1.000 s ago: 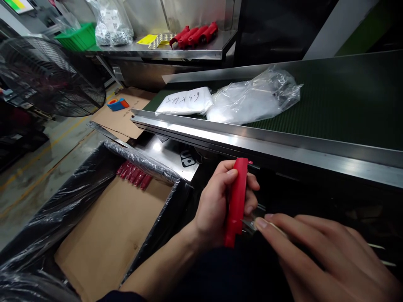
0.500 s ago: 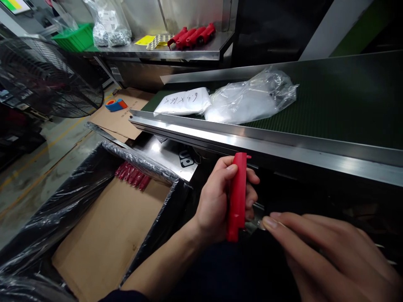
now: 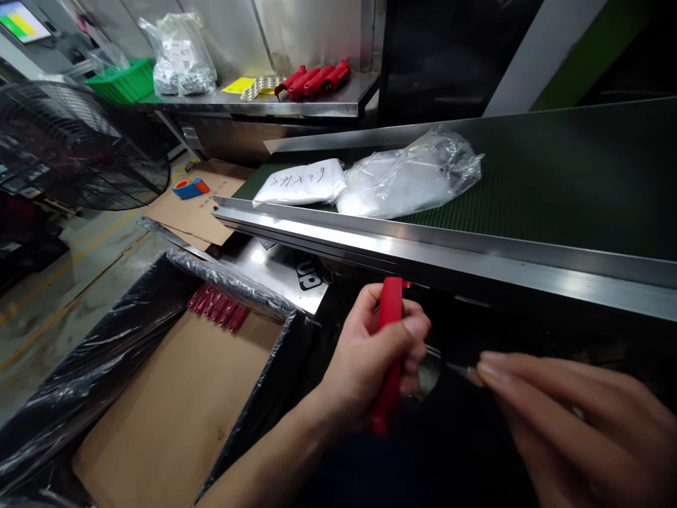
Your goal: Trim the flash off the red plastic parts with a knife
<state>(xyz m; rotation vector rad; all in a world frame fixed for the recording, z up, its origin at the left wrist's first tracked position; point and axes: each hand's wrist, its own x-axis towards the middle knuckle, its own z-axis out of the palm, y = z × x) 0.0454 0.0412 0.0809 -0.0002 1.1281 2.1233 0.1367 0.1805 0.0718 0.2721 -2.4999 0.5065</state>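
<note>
My left hand (image 3: 370, 356) grips a long red plastic handle (image 3: 390, 310), held upright just under the steel rail of the conveyor (image 3: 434, 248). A small clear or metallic piece (image 3: 431, 370) sticks out from the handle's right side. My right hand (image 3: 571, 416) is at the lower right, its fingertips pinched on a thin metal pin (image 3: 459, 370) that points at that piece. Whether the pin touches it is unclear.
A plastic-lined cardboard box (image 3: 159, 416) at the lower left holds several red handles (image 3: 216, 307) at its far end. Two plastic bags (image 3: 407, 176) lie on the green belt. More red handles (image 3: 312, 79) sit on a steel shelf. A fan (image 3: 79, 141) stands left.
My left hand has turned the red handle so my fingers now wrap over its front. My right hand has drawn back to the right, away from the handle.
</note>
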